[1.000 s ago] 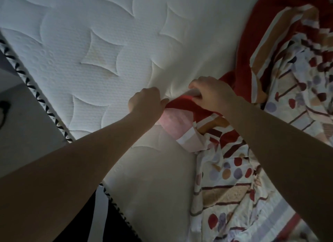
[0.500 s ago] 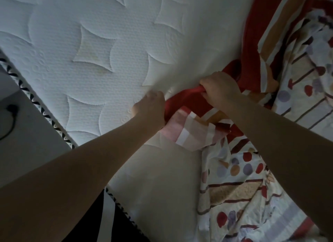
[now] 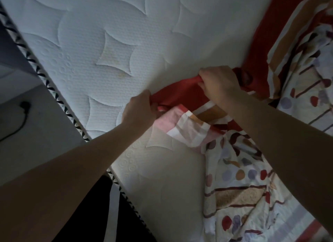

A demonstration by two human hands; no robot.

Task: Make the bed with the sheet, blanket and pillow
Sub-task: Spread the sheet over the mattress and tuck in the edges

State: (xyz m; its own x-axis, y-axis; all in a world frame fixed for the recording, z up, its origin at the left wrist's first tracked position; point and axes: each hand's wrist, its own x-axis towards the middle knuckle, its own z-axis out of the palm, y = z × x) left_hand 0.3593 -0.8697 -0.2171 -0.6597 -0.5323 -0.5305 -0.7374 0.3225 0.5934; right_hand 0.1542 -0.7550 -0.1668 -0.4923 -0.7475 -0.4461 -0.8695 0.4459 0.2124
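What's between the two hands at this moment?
In the head view, the red edge of the sheet runs between the left hand and the right hand. Both hands grip it, and it lies over the bare mattress.

Rumpled red-bordered patterned sheet (image 3: 241,184) on mattress (image 3: 111,43)

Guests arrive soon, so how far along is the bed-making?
Barely started. Done: nothing is laid flat, and the quilted mattress is mostly bare. In hand: the left hand and right hand both grip the red edge of the patterned sheet, which lies bunched at the right of the view. Left: spreading that sheet across, then the blanket and pillow, neither clearly in view.
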